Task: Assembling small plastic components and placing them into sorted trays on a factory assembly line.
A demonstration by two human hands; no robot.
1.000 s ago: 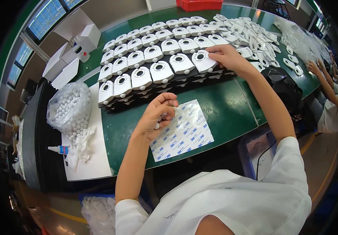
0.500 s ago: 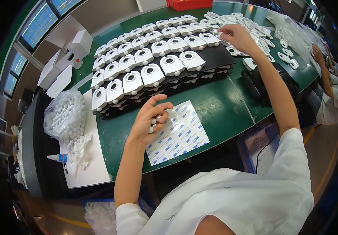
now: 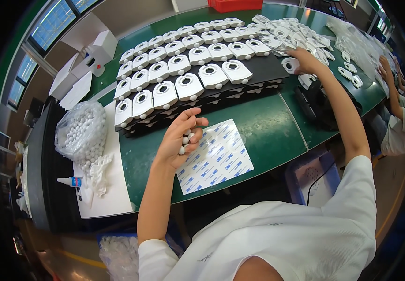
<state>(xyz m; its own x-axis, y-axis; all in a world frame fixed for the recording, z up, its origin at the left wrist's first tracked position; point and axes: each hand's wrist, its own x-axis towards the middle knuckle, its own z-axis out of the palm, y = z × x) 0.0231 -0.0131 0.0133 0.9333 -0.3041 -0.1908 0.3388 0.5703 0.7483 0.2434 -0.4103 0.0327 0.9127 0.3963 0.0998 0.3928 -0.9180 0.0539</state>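
My left hand [image 3: 180, 140] is raised with curled fingers around several small white balls [image 3: 186, 139], just above a white sheet with blue print [image 3: 221, 161]. My right hand [image 3: 308, 63] reaches to the far right, its fingers closed on the near end of a white plastic part with a round hole [image 3: 289, 64]. That part is beside the right end of a black tray [image 3: 270, 70]. On the tray stand rows of similar white parts [image 3: 189, 86], with white balls at their front edges.
A loose pile of white parts [image 3: 301, 35] lies beyond my right hand. At the left are a clear bag of white balls [image 3: 83, 133] and a small glue bottle [image 3: 70, 181]. Dark headphone-like gear [image 3: 312, 105] is under my right forearm. A co-worker's hand [image 3: 384, 68] is at far right.
My right hand has come nearer and a little rightward, from the pile's edge to the white part beside the tray. My left hand still holds the balls. The view has shifted slightly.
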